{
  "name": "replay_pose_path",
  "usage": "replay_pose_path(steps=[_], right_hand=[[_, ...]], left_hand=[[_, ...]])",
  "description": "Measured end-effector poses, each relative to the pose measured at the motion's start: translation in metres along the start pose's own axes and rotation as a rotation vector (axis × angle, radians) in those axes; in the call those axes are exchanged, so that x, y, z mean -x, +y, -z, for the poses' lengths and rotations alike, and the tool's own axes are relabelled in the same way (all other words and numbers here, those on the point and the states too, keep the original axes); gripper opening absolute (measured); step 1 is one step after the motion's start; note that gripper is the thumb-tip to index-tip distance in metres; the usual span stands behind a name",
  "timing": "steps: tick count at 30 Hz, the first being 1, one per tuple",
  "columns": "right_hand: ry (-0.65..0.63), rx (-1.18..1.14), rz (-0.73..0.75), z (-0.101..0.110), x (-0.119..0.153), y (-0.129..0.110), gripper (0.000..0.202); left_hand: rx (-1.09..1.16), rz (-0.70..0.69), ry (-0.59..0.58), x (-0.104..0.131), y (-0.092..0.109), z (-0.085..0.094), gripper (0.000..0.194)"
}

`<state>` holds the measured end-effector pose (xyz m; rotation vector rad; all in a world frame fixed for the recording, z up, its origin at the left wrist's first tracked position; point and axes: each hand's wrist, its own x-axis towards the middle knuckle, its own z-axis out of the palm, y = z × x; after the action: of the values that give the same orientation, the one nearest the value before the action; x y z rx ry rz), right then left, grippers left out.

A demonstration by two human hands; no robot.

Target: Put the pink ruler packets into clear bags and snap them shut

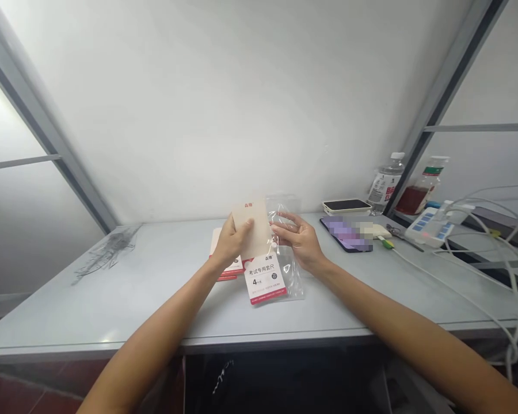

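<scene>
My left hand (231,238) is closed on an upright cream card (259,233) with small red lettering at its top, the thumb pressed across its face. At the card's right edge, my right hand (304,241) grips a clear plastic bag (297,284), its fingers partly seen through the film. Below the cream card, a white printed card (265,282) with a red lower edge overlaps the bag. More red-edged white cards (227,279) lie on the desk behind my left wrist, partly hidden by it.
Toward the right back are a phone on a box (347,206), a purple-screened phone (345,234), scissors (408,237), a clear bottle (386,184) and a bottle of red liquid (418,192). A power strip (429,226) trails white cables. Black scribbles (107,250) mark the left side.
</scene>
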<state>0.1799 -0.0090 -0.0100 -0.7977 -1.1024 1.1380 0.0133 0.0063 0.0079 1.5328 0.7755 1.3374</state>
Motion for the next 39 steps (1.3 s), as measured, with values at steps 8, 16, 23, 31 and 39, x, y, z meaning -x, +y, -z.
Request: replay_pose_path(steps=[8,16,23,31,39], right_hand=[[-0.010,-0.014,-0.014,0.001,-0.001,-0.002,0.051],[0.000,-0.014,0.004,-0.001,0.001,-0.003,0.051],[0.009,-0.021,0.003,0.001,0.000,0.000,0.050],[-0.013,-0.002,-0.035,0.003,-0.001,-0.002,0.049],[-0.016,0.015,-0.067,0.004,-0.003,0.000,0.051]], left_hand=[[0.013,0.097,-0.103,-0.001,0.003,0.005,0.042],[0.004,0.124,-0.175,-0.001,0.005,0.008,0.046],[-0.030,0.142,-0.191,-0.002,0.006,0.009,0.043],[-0.063,0.158,-0.178,-0.003,0.005,0.011,0.042],[-0.112,0.158,-0.184,-0.004,0.003,0.011,0.041]])
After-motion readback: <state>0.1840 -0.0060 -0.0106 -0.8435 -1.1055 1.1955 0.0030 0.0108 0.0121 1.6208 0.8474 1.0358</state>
